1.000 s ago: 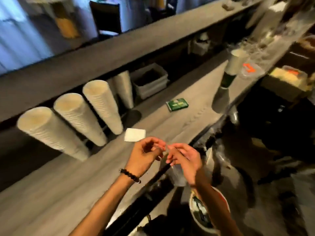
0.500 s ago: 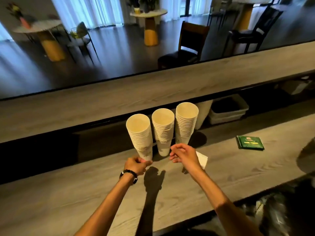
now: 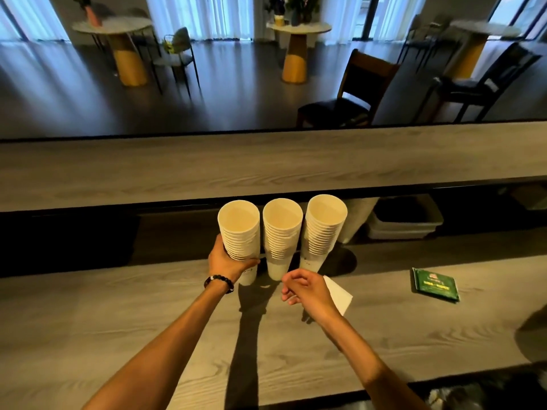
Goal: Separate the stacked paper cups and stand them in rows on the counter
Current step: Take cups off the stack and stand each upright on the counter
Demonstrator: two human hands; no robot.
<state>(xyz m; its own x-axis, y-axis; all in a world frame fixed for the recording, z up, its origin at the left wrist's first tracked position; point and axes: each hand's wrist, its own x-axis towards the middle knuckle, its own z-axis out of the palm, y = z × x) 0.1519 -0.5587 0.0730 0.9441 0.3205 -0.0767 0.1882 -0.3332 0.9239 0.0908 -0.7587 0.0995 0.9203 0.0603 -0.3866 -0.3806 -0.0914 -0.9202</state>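
Cup stacks (image 3: 281,232): three upright at far tabletop (image 3: 118,321) edge. Left stack (image 3: 240,235) grasped low by left hand (image 3: 228,261); right hand (image 3: 307,288) loosely curled, nothing held. Risk: neighbouring stacks toppled if the left one is pulled sideways

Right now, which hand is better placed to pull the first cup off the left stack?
Right hand: it hangs free, holding nothing, while the left hand already grips the left stack.

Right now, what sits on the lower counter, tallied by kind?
Paper cup stacks: 3, left, middle, right
White paper napkin: 1
Green packet: 1
Total: 5
The left hand grips the left stack.
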